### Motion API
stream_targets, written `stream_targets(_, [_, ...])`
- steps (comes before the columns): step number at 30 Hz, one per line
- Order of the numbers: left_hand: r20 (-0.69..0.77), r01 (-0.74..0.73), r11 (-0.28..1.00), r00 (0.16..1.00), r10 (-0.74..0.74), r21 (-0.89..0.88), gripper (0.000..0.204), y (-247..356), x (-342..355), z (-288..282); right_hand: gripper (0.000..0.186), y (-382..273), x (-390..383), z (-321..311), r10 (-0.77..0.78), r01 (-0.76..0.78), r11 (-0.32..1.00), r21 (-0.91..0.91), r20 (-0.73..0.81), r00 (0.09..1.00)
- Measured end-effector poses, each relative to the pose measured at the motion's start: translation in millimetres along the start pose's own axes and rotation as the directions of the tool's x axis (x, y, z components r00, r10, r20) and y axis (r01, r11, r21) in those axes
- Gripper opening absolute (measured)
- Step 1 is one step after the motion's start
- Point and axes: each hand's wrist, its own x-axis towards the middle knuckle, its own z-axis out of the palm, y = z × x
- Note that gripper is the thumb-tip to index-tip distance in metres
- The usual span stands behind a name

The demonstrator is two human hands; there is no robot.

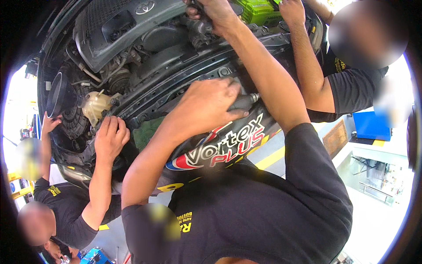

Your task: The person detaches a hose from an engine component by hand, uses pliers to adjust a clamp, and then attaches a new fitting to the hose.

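Observation:
My left hand (211,103) lies over the front edge of the engine bay, its fingers curled around a dark tool with a shiny metal end (254,98). The tool's kind is mostly hidden by the hand. Beneath it hangs a black fender cover (228,145) with coloured lettering. Stretched farther into the bay, my right hand (215,15) is beside a dark engine part (200,31) at the top edge. Its fingers are bent and partly cut off by the frame, so what they grip is hidden. A black engine cover (118,33) lies to their left.
At left, one co-worker's hands (112,137) are near a cream plastic reservoir (96,107) and a black funnel-like piece (59,96). Another co-worker's hand (292,12) is by a bright green battery (259,11). A green cloth (147,133) lies on the front edge.

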Motion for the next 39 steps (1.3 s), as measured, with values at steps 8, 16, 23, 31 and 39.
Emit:
stream_targets(8, [-0.212, -0.058, 0.305, 0.84, -0.499, -0.95, 0.048, -72.2, -50.5, -83.5, 0.034, -14.6, -7.2, 1.6, -0.057, 0.061, 0.992, -0.107, 0.043, 0.997])
stream_targets(16, [-0.499, 0.005, 0.613, 0.575, -0.648, -0.79, 0.037, -94.7, -63.0, -84.3, 0.034, -1.5, -63.9, 80.5, -0.29, 0.427, 0.649, -0.63, 0.313, 0.904])
stream_targets(23, [-0.494, 0.013, 0.628, 0.603, -0.626, -0.778, 0.035, -90.1, -62.0, -87.3, 0.031, -11.5, -67.6, 80.9, -0.278, 0.426, 0.559, -0.711, 0.323, 0.904])
stream_targets(31, [-0.674, 0.243, 0.942, 0.658, -0.337, -0.233, 0.034, -101.3, -75.0, -94.4, 0.029, -14.9, -59.5, 73.6, -0.336, 0.555, 0.464, -0.69, 0.443, 0.831])
stream_targets(39, [-0.672, 0.229, 0.97, 0.705, -0.227, -0.087, 0.035, -107.2, -80.6, -98.2, 0.026, -15.2, -53.5, 62.0, -0.301, 0.638, 0.369, -0.676, 0.563, 0.77])
